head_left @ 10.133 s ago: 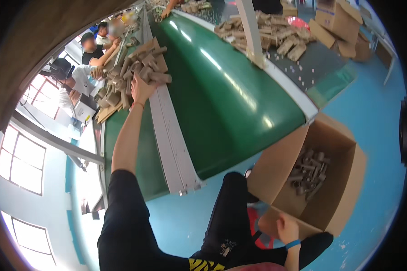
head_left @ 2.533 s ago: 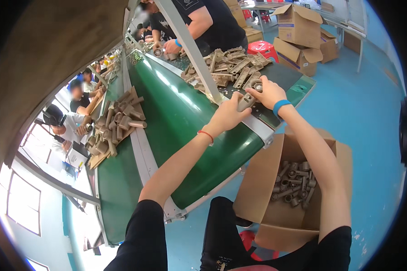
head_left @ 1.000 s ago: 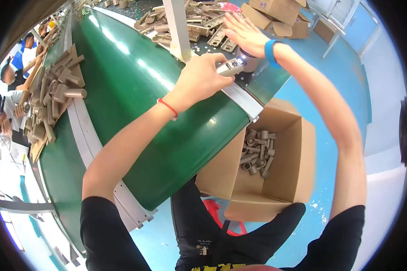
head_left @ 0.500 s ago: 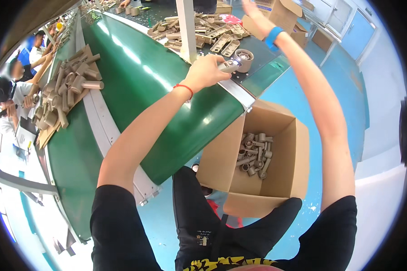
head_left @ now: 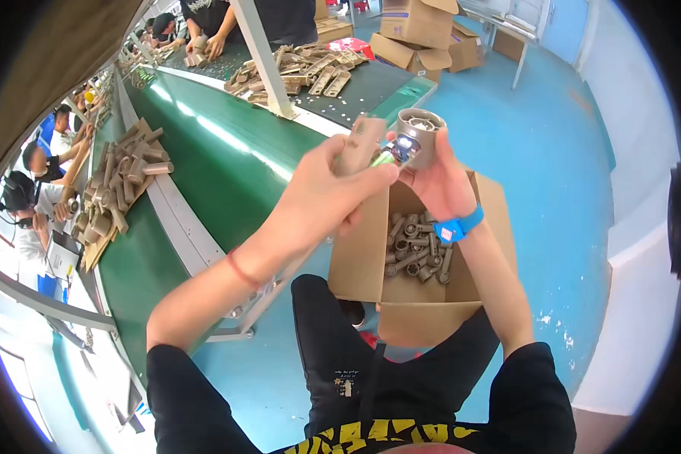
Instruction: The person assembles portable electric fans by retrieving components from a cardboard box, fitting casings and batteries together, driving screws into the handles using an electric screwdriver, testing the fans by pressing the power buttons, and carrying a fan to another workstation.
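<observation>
My left hand (head_left: 318,189) is closed around a beige handle shell (head_left: 362,145), slightly blurred. Its thumb lies close to a green cylindrical part (head_left: 384,159). My right hand (head_left: 448,181) grips a round beige housing (head_left: 422,136) from below and the right side, its top facing up with a spoked, fan-like inside. Between the two hands a small circuit part (head_left: 406,145) with a bright white light shows at the housing's side. Fingers partly hide where shell and housing meet. Below the right hand stands an open cardboard box (head_left: 461,303) holding several similar beige pieces (head_left: 418,246).
A green conveyor belt (head_left: 227,189) runs off to the far left, with a heap of beige parts (head_left: 117,178) along it. More beige shells (head_left: 295,72) lie on the dark table (head_left: 348,102) ahead. A metal post (head_left: 261,57) rises there. Co-workers (head_left: 212,30) work farther off.
My right hand has come down from the far right and taken hold of the round housing. My left hand has lifted the piece off the table edge and drawn it nearer.
</observation>
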